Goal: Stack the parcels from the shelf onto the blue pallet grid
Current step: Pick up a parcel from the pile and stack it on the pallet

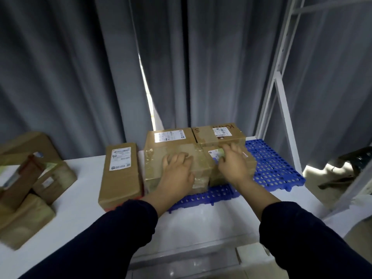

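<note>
Three parcels counted on the blue pallet grid (275, 164), packed against each other with no gap visible.

Taped parcel (161, 158): largest, glossy tape across its top, white label at the far end. Left hand (177, 172) lies palm-down on it, fingers spread and straight, resting rather than gripping; nothing is held.

Small parcel (250, 168): directly under the right hand (233, 164), touching the taped parcel's right side. Right hand is flat on top, fingers splayed forward, thumb out toward the left hand. Released, pressing contact only. A label shows just beside the thumb.

Marked parcel (205, 135): just beyond the fingertips of the right hand, behind the small parcel, with handwriting and a white label on its top face. No hand touches it.

The grid shows bare blue to the right of the right hand and as a strip below both wrists. It lies on a white table (80, 198).

Long parcel (120, 178): left of the left hand, on the table, just beside the taped parcel, label facing up. Whether it touches the grid cannot be told.

Pile of parcels (30, 178): well to the left of the left hand, blurred, tilted against each other; count unclear.

Dark sleeves (124, 228) cover both forearms to the wrist. Grey curtain (60, 77) hangs beyond both hands; a white rack frame (281, 93) stands to the right of the right hand.
</note>
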